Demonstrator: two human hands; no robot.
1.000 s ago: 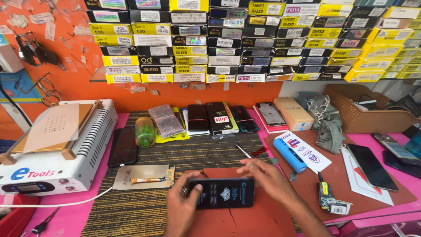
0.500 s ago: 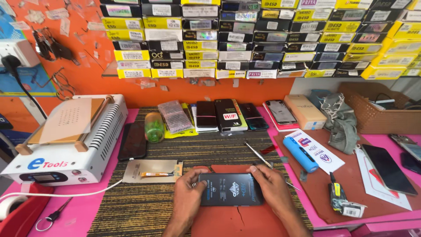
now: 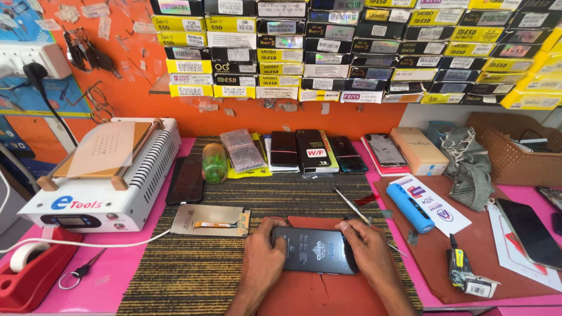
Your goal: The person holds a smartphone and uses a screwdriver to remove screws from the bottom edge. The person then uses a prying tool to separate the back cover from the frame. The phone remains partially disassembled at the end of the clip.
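A black phone (image 3: 316, 250) lies face up on a red-brown mat (image 3: 310, 292) near the front of the bench. My left hand (image 3: 262, 257) grips its left end and my right hand (image 3: 367, 250) grips its right end, fingers curled over the edges. A thin screwdriver (image 3: 350, 205) lies just behind my right hand. A bare display panel with a flex cable (image 3: 212, 220) rests left of the phone on a striped mat (image 3: 187, 275).
A white heating machine (image 3: 102, 175) stands at the left, with a tape dispenser (image 3: 29, 269) and tweezers (image 3: 82, 270) in front. Phones and packets (image 3: 293, 151) line the back. A blue cylinder (image 3: 410, 208), cloth (image 3: 468, 167) and basket (image 3: 515, 155) sit at the right.
The view has shifted left and tilted. My hands and the phone have moved slightly away from the bench's front edge, both hands still gripping the phone's ends.
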